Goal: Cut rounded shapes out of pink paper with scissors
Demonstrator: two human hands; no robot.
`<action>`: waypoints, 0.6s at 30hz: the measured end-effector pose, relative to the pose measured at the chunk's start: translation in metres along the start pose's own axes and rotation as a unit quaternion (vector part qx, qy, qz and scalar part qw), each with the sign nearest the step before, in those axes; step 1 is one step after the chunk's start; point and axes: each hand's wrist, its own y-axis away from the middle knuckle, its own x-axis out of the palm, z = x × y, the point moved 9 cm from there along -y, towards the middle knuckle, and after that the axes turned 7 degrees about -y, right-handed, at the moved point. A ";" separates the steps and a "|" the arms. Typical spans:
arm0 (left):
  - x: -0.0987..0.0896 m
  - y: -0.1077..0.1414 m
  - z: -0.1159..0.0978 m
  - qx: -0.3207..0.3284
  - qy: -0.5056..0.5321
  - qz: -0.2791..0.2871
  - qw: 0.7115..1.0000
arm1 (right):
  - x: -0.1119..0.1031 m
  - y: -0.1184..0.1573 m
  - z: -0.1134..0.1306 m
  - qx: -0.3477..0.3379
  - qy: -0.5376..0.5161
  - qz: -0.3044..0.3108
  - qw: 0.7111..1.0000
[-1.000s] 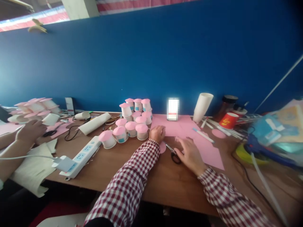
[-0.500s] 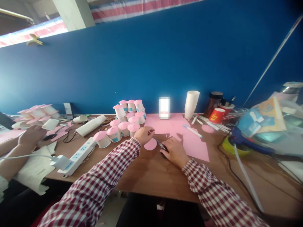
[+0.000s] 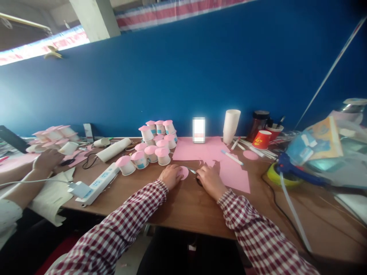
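Scissors [image 3: 191, 170] lie just right of the pink disc [image 3: 185, 173] on the worktop [image 3: 180, 210], the right hand's [image 3: 211, 181] bent fingers over their handles. Left of the disc, the left hand [image 3: 170, 177] rests fingers on its edge. Whether either hand grips, one cannot tell.

Blue partition [image 3: 177, 72] behind brown table [image 3: 177, 210]

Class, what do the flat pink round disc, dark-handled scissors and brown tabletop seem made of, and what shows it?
Flat pink round disc: probably matt paper or card, thin and even-coloured. Dark-handled scissors: likely metal blades, pale; handles perhaps plastic, mostly hidden. Brown tabletop: perhaps wood or laminate, faintly glossy, visibly grained.
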 end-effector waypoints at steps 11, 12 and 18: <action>0.005 -0.008 0.009 0.034 -0.004 0.008 0.999 | -0.010 0.006 -0.009 0.085 0.051 0.031 0.995; 0.006 -0.009 0.010 0.032 -0.004 0.006 0.999 | -0.010 0.007 -0.012 0.099 0.051 0.033 0.993; 0.010 -0.009 0.009 0.053 0.019 -0.007 0.998 | -0.005 0.007 -0.027 0.122 -0.065 0.001 0.990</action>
